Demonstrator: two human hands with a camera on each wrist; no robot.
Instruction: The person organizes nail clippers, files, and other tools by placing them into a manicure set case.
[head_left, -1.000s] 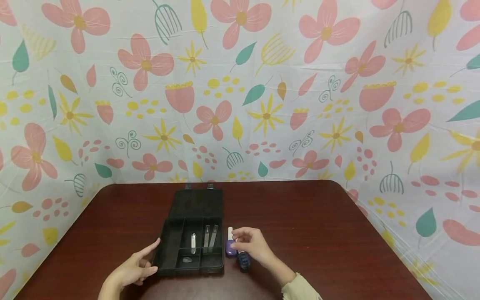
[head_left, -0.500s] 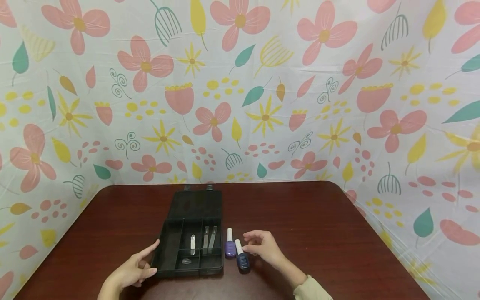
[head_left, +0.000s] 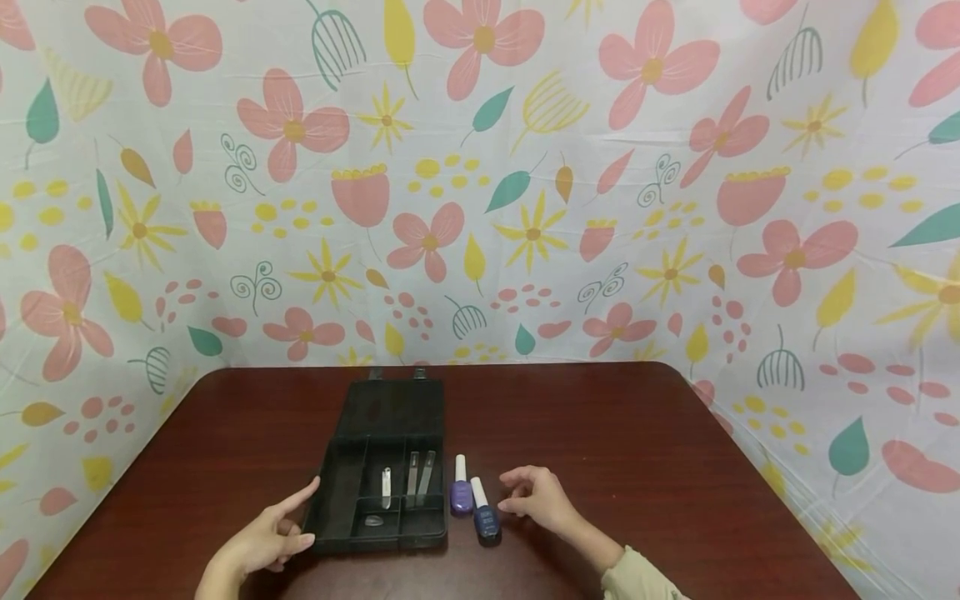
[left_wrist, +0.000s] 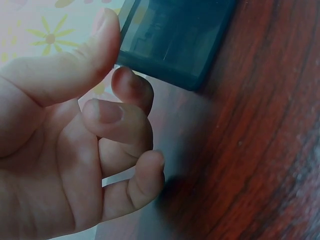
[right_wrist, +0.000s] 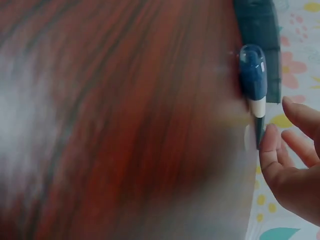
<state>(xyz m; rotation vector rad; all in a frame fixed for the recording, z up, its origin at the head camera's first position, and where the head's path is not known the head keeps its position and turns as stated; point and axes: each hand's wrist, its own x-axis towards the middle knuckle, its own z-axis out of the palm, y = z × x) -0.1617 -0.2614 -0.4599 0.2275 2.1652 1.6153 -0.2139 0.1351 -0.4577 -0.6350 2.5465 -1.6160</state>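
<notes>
A black compartment box (head_left: 341,487) lies on the table with its lid folded back. My left hand (head_left: 262,533) rests against its left side, index finger straight along the wall and thumb at the front corner; in the left wrist view the other fingers curl loosely. Two nail polish bottles with white caps, one purple (head_left: 461,497) and one dark blue (head_left: 487,523), stand side by side to the right of the box. Just right of them hovers my right hand (head_left: 543,500), fingers loosely bent and holding nothing. The blue bottle (right_wrist: 253,75) also shows in the right wrist view.
Inside the box are a silver nail clipper (head_left: 386,487), two slim flat metal tools (head_left: 413,477) and a small clear piece (head_left: 373,520). The dark red wooden table (head_left: 600,442) meets a flowered cloth (head_left: 480,250) at the back and sides.
My right hand has let go of the purple bottle beside the blue one and drawn back to the right. The left hand and the box have stayed in place.
</notes>
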